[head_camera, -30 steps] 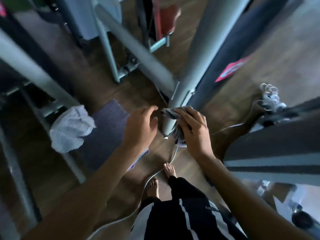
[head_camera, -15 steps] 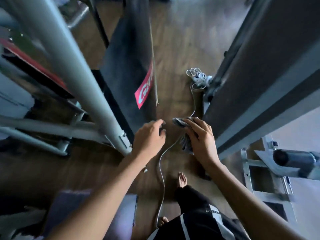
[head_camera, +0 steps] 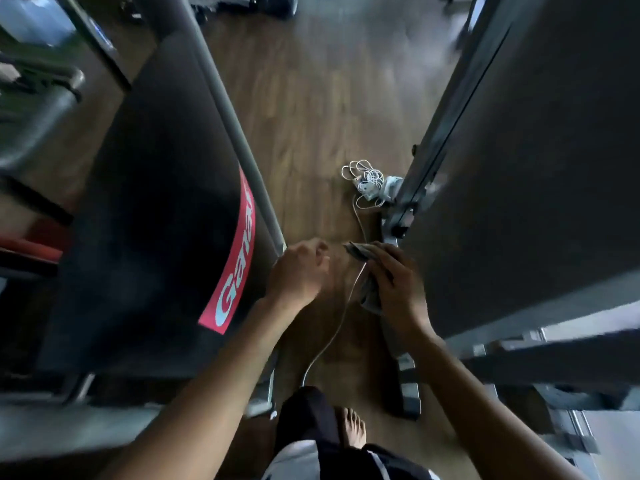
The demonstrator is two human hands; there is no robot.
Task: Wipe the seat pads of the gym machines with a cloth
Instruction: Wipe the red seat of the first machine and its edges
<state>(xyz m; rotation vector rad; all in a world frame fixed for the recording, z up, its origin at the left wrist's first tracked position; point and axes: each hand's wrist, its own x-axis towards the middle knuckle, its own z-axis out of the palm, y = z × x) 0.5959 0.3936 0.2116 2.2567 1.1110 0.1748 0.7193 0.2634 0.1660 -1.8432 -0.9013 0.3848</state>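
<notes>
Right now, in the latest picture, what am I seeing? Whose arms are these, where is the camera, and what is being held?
No robot here: these are a person's bare arms, filmed by a wide-angle camera worn on the head, looking down. That is why a bare foot shows at the bottom. The right hand grips a grey cloth, meant for wiping gym seat pads. The left hand is beside it, fingers loosely curled, holding nothing I can see. Below lies a wooden floor with a white cable and a tangle of white cords. A dark machine with a red label stands on the left, another dark machine on the right. Nothing is being wiped at this moment.
</notes>
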